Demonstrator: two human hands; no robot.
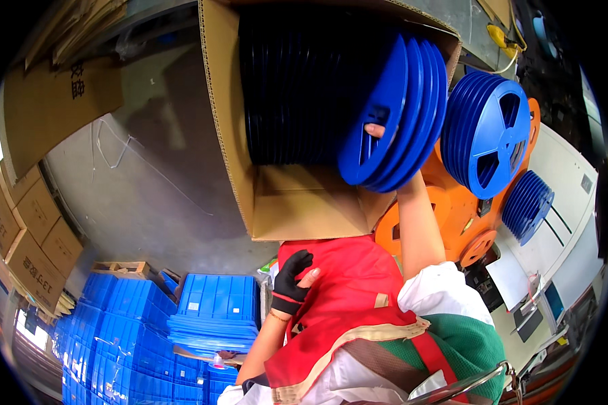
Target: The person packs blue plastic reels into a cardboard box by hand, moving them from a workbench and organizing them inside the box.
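Note:
A tall cardboard box (304,209) stands open in front of me with a tightly packed row of dark blue reels (287,101) inside, deep in shadow. At its right side my right hand (375,130) grips several blue plastic reels (387,81) together. Its thumb pokes through an opening in the front reel; the other fingers are hidden behind the stack. The held reels are tilted and overlap the box's right edge. My left hand (294,282), in a black glove with a bare thumb tip, hovers empty below the box near my red apron, its fingers loosely bent and the thumb apart.
Right of the box, a blue reel stack (496,135) rests by an orange machine (446,209), with a smaller blue stack (528,206) beyond. Blue plastic crates (132,331) are piled at lower left. Cardboard cartons (37,243) stand far left; a loose strap lies on the grey floor (142,175).

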